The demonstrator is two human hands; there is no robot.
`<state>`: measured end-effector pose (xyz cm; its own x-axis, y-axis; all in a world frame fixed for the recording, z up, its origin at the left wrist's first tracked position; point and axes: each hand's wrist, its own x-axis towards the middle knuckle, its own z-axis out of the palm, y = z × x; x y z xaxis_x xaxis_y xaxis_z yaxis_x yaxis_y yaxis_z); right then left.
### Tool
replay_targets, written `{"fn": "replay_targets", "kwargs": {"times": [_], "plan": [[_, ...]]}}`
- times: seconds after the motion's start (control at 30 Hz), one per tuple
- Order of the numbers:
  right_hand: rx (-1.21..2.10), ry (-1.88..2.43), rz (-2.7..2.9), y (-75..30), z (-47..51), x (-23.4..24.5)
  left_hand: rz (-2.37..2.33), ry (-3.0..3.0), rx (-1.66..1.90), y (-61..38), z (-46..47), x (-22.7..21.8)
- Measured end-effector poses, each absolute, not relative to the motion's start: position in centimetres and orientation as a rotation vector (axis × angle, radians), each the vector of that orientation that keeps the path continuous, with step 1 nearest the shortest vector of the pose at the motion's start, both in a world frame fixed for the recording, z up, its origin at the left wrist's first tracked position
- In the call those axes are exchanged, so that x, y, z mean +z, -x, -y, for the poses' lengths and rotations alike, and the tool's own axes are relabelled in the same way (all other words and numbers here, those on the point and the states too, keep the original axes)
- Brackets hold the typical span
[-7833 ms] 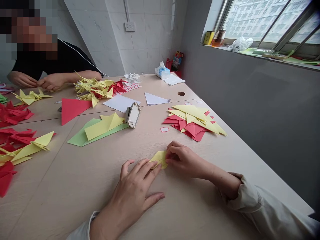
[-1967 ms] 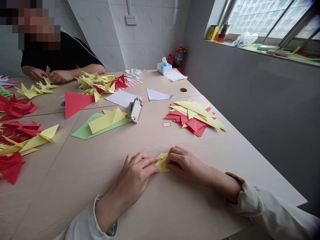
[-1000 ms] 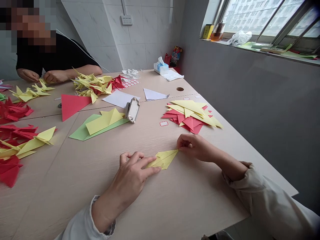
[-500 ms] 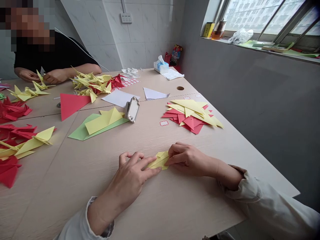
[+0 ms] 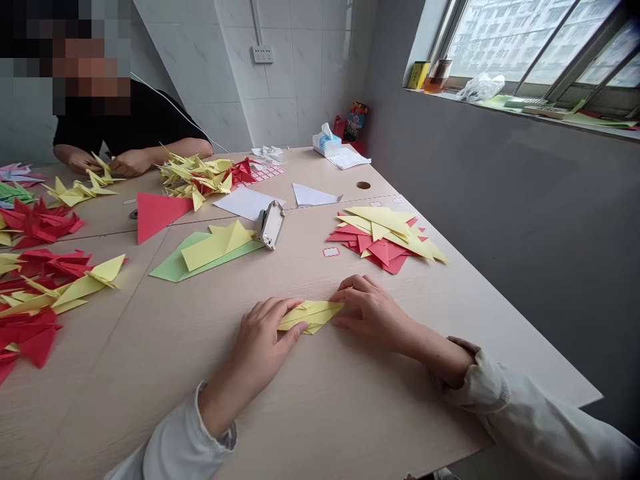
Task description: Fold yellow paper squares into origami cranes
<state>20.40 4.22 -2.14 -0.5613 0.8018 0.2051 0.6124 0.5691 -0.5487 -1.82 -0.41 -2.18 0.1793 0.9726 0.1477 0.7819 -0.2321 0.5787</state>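
Item: folded yellow paper [image 5: 310, 315], lying on the table [image 5: 150, 400] in front of you, between your hands and touching both. Change from the view half a second earlier: it was a short, bunched piece, and now it lies drawn out long and narrow, tapering to a point at its right end.

Your left hand [image 5: 263, 337]: narrow grip on the paper's left end, fingers laid over the top, thumb along the lower edge. Your right hand [image 5: 367, 310]: narrow grip on the right tip, fingertips [image 5: 340, 300] at the point. Your hands now stand further apart than before, with the paper's length showing between them.

Further along the table, unchanged in their places:
- a pile of red and yellow paper triangles [image 5: 385, 240], with a small red-edged label [image 5: 331, 252] just to its left;
- a folded yellow sheet [image 5: 215, 245] on a green paper sheet [image 5: 173, 270], with a pale plastic device [image 5: 271, 225] just beside them;
- a red paper triangle [image 5: 157, 215];
- a heap of yellow and red paper cranes [image 5: 195, 177].

Across the table, a co-worker's hand [image 5: 131, 163] sits close to a small yellow paper crane [image 5: 103, 172].
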Motion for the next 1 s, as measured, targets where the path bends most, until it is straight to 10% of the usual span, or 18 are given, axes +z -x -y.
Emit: {"fn": "replay_targets", "kwargs": {"times": [1.0], "plan": [[1.2, 0.923, 1.975, -18.5, -2.7, -1.7, -1.241, -1.234, 0.789, 1.9, 0.3, -1.3]]}}
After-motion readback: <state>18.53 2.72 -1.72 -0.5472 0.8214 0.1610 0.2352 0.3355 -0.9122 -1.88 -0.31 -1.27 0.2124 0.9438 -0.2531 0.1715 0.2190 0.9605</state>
